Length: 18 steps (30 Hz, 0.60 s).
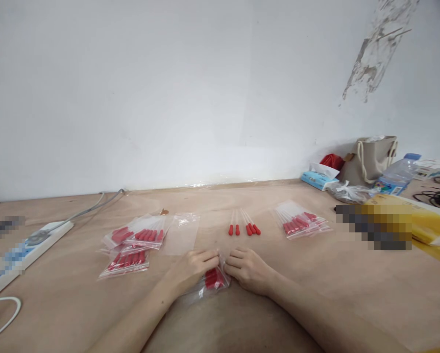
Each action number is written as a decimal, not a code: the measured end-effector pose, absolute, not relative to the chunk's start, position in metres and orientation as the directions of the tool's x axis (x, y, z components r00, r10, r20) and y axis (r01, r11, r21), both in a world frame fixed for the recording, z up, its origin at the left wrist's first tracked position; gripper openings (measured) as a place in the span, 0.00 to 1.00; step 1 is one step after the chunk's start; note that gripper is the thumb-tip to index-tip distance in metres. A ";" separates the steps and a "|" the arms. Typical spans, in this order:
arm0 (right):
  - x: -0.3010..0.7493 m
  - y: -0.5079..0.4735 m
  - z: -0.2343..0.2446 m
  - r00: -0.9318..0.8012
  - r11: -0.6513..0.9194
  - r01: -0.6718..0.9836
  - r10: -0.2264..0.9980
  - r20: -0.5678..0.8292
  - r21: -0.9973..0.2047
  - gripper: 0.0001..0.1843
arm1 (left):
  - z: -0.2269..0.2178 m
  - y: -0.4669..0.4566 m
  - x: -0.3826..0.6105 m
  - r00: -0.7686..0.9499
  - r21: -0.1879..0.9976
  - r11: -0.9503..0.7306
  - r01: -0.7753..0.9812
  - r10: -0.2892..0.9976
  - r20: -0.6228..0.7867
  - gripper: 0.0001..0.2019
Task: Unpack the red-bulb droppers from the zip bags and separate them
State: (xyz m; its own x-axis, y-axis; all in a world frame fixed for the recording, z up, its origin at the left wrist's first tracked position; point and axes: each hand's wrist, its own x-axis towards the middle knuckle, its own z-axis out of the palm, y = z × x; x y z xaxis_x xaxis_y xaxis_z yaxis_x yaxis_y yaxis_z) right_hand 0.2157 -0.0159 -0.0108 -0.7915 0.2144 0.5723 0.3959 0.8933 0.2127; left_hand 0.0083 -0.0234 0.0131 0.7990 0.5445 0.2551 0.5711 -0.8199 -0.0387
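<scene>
Close to me, a clear zip bag [214, 280] holds several red-bulbed droppers. My left hand [200, 264] is closed on the bag's upper left part, its fingers curled over the plastic. At the bag's right edge, my right hand [246, 268] pinches the rim with bent fingers. Beyond my hands lie several loose droppers [249, 229] with red bulbs and thin clear stems, bulbs toward me. A flat clear zip bag [181, 235] rests just left of them. Filled bags of droppers [132, 245] overlap in a pile at the left, and more filled bags [299, 220] lie to the right.
A white power strip [54, 240] with a grey cable runs along the left. At the right stand a blue tissue pack [319, 180], a grey bag [367, 159] with rope handles, a plastic bottle [400, 174] and a yellow package [411, 215]. A wall closes off the table's back.
</scene>
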 end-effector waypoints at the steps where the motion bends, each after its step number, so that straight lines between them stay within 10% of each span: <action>1: 0.218 -0.015 -0.010 -0.793 0.893 0.402 0.227 0.565 0.204 0.12 | 0.017 -0.024 0.006 0.783 -0.020 -0.809 0.588 0.562 0.266 0.12; 9: 0.230 -0.017 -0.001 -0.822 0.932 0.357 0.285 0.492 0.056 0.06 | 0.027 -0.030 0.003 0.723 0.128 -0.787 0.604 0.608 0.329 0.16; 18: 0.223 -0.022 0.000 -0.547 0.656 0.348 0.722 0.423 -0.670 0.16 | 0.031 -0.062 0.006 0.620 0.369 -0.662 0.652 0.746 0.242 0.29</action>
State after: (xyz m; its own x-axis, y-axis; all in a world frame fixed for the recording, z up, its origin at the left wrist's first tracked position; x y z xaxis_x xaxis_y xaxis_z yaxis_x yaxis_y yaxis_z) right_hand 0.2231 -0.0219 0.0001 -0.5469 0.7225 0.4231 0.3479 0.6557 -0.6701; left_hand 0.0061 -0.0623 0.0306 0.6205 0.7459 0.2423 0.6522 -0.6623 0.3687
